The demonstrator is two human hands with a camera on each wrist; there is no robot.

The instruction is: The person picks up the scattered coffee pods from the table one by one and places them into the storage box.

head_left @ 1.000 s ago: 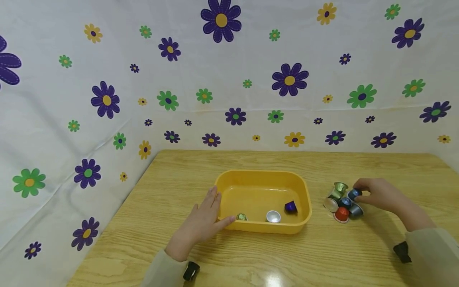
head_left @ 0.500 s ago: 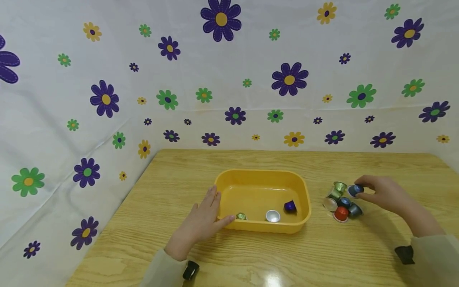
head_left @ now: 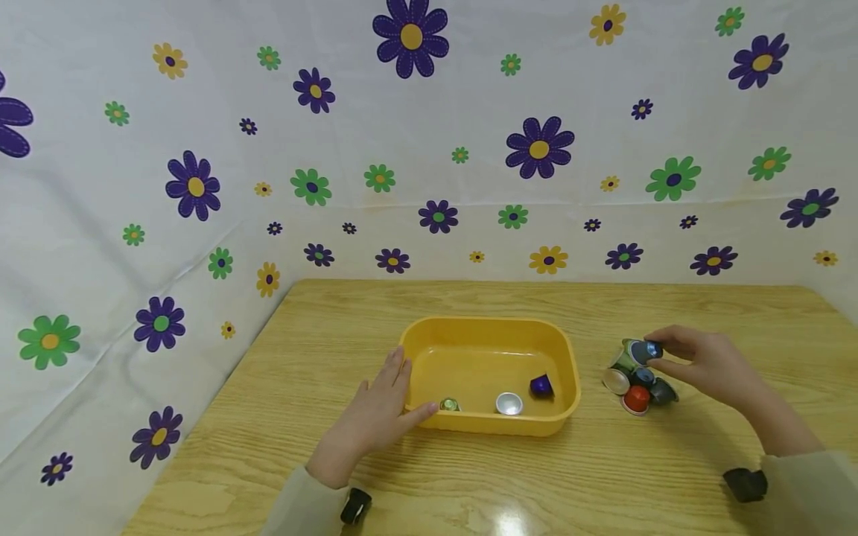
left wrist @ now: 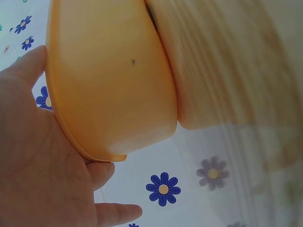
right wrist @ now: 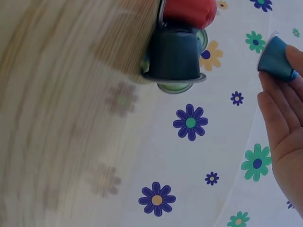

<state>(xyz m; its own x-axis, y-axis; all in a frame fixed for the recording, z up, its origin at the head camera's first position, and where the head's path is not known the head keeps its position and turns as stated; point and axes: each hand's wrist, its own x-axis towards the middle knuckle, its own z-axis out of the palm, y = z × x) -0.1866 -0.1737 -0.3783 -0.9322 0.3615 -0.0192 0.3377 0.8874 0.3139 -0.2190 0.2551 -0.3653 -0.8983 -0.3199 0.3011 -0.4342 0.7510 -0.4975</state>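
Note:
My right hand (head_left: 713, 368) pinches a blue coffee capsule (head_left: 647, 352) between thumb and fingers, raised over a small heap of capsules. In the right wrist view the held capsule (right wrist: 276, 57) is tilted, its rim facing away from the palm. The heap has a red capsule (head_left: 636, 399), a dark grey-blue one (head_left: 662, 391), another blue one (head_left: 643, 377), a pale one lid-outward (head_left: 616, 382) and green ones partly hidden. My left hand (head_left: 372, 413) rests with extended fingers against the left front corner of a yellow plastic tray (head_left: 489, 423).
Inside the tray lie a green capsule (head_left: 450, 404), a capsule showing its silver lid (head_left: 509, 403) and a purple capsule (head_left: 541, 385). The wooden table (head_left: 429, 484) meets a flower-printed white cloth (head_left: 469, 179) behind and at the left.
My right hand has lifted the blue capsule from the heap's right side and moved it leftward, so that it now overlaps the green capsules. The left hand and tray stay put.

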